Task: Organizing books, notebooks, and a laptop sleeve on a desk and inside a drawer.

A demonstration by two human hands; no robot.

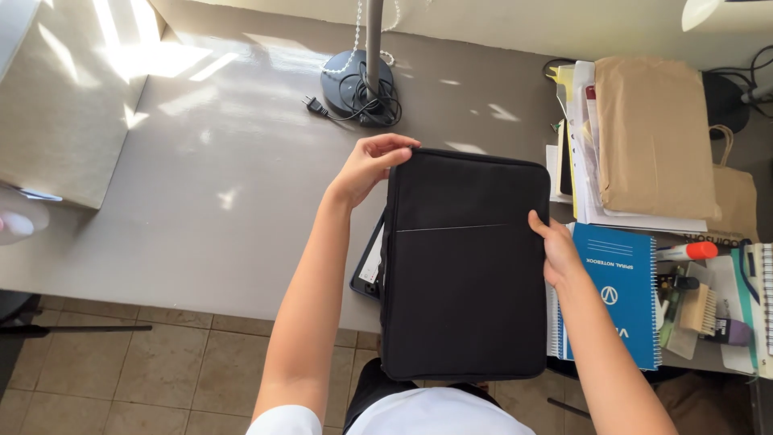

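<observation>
Left hand: clamped on far-left corner of black sleeve.
Right hand: pressed on sleeve's right edge.
Risk: tablet under the sleeve may be dragged off the table edge.

One head-worn camera looks steeply down, close over the desk (floor at bottom).

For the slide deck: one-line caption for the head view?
Both hands, left and right, hold a black sleeve over a grey desk.
</observation>
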